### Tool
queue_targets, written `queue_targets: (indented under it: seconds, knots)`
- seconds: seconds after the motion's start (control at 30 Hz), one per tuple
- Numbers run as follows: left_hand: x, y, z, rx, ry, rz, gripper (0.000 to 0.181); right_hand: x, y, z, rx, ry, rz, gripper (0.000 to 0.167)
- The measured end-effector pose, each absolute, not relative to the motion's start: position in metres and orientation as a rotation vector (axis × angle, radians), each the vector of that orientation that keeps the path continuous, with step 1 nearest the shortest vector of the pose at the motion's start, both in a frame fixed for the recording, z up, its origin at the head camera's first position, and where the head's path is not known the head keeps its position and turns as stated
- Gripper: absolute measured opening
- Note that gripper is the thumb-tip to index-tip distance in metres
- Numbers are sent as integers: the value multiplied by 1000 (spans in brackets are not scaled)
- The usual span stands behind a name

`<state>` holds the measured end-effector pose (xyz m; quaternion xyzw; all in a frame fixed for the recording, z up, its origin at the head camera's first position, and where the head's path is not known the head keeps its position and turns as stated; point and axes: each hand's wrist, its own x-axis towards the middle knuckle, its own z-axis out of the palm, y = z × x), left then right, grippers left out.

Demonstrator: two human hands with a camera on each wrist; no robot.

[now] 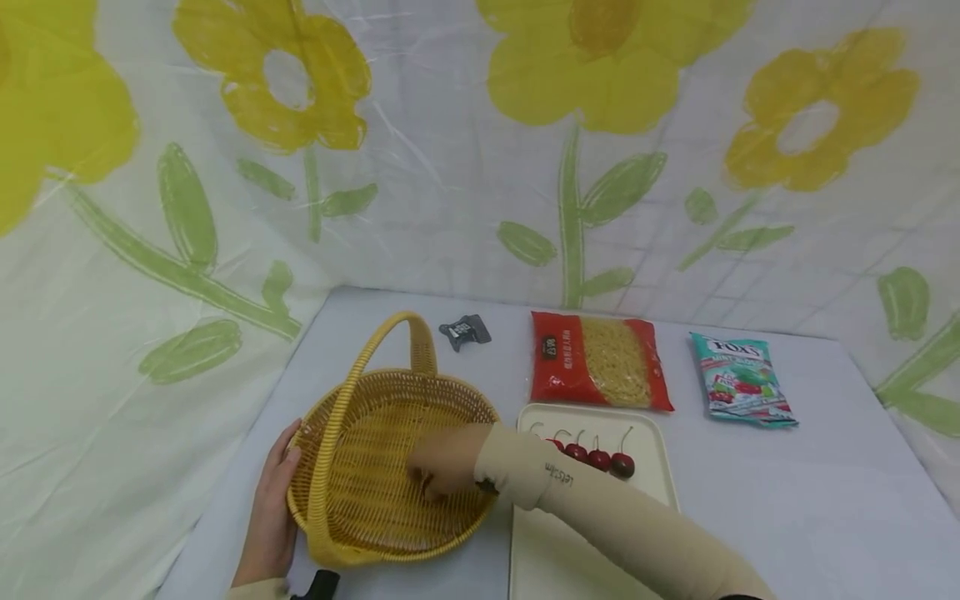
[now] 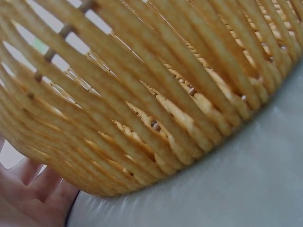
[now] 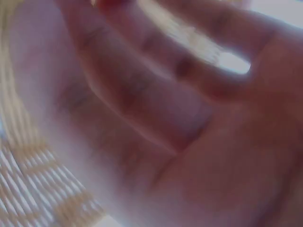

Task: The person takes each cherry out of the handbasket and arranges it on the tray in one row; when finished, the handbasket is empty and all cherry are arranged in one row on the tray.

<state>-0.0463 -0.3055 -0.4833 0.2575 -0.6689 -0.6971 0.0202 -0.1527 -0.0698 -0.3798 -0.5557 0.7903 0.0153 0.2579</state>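
A yellow woven basket [image 1: 375,533] with a tall arched handle sits tilted on the table. My left hand [image 1: 275,500] holds its left side at the rim; in the left wrist view the fingers [image 2: 45,184] lie against the slatted wall. Inside the basket is my right hand [image 1: 447,462], blurred, its fingers bent downward. A bit of dark red, apparently a cherry [image 3: 113,3], shows at the fingertips in the right wrist view, mostly cut off by the frame. Several cherries [image 1: 598,459] with stems lie in a row on a cream tray [image 1: 555,550], partly hidden by my right sleeve.
Behind the tray lies a red pasta bag [image 1: 600,362], with a teal candy bag [image 1: 742,379] to its right. A small dark wrapped packet [image 1: 465,331] lies behind the basket. A flower-painted curtain [image 1: 450,208] hangs along the table's back edge.
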Motion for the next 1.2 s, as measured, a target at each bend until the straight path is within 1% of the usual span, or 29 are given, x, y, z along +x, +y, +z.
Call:
queue_targets:
  seconds: [0.07, 0.2, 0.3, 0.4, 0.57, 0.63, 0.73, 0.8, 0.9, 0.97, 1.07, 1.2]
  knots:
    - [-46, -306, -483, 800, -2079, -2155, 61, -157, -64, -371, -1499, 2196, -57, 20]
    - [-46, -306, -482, 789, -2061, -2166, 60, -162, -43, -356, -1492, 2257, -346, 18]
    - [-45, -305, -481, 772, -2035, -2184, 60, -164, -19, -348, -1458, 2248, -641, 18]
    - [-44, -304, -481, 762, -2027, -2179, 60, -164, 11, -344, -1355, 2249, -886, 20]
    - [-45, -305, -482, 749, -2030, -2171, 59, -164, 70, -345, -1028, 2270, -1155, 34]
    - [-46, -306, -483, 723, -2033, -2187, 59, -162, 95, -347, -886, 2302, -1217, 35]
    - [-47, -308, -483, 693, -2045, -2200, 59, -159, 128, -354, -666, 2434, -1213, 32]
    - [-46, -309, -484, 680, -2042, -2209, 59, -156, 146, -360, -518, 2536, -1163, 38]
    - [-43, -311, -484, 675, -2030, -2217, 58, -154, 165, -375, -264, 2639, -1071, 53]
    - [-42, -311, -485, 673, -2010, -2229, 57, -153, 173, -386, -109, 2656, -1022, 59]
    - [-42, -310, -486, 677, -1985, -2247, 57, -152, 180, -405, 48, 2635, -1008, 62]
    - [-44, -308, -487, 678, -1969, -2256, 58, -151, 183, -425, 181, 2588, -1036, 59]
